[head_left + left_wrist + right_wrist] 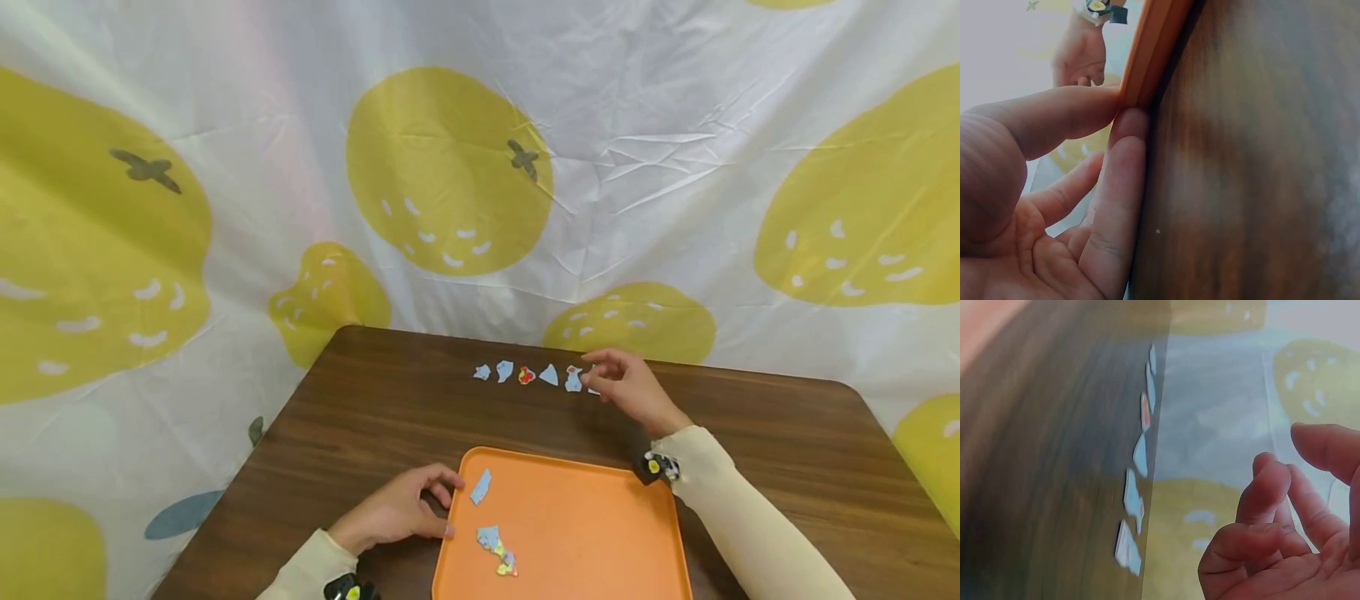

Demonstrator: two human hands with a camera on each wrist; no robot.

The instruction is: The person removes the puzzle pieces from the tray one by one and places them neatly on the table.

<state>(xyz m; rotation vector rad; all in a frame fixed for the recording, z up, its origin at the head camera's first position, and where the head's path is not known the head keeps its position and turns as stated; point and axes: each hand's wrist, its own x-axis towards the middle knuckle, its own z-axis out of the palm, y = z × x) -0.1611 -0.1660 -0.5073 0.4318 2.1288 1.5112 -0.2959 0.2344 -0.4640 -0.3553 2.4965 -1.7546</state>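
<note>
At the left rim of an orange tray (570, 517), my left hand (401, 508) holds the edge with its thumb and fingertips. In the left wrist view, the thumb (1072, 112) meets the tray's rim (1154, 50) while other fingers lie along its outer side. My right hand (626, 387) is over the right end of a row of small flat irregular pieces, fingers loosely bent and nothing between them. The row includes a red-and-yellow piece (527, 376), a light blue triangle (549, 375) and a light blue piece with red (573, 379). The hand partly covers the last piece (594, 388).
Inside the tray lie a light blue strip (481, 487) and, below it, a light blue piece (488, 537) touching yellow and multicoloured ones (507, 564). A dark wooden table (352, 417) carries everything. Behind it hangs a white curtain (637, 167) with yellow fruit.
</note>
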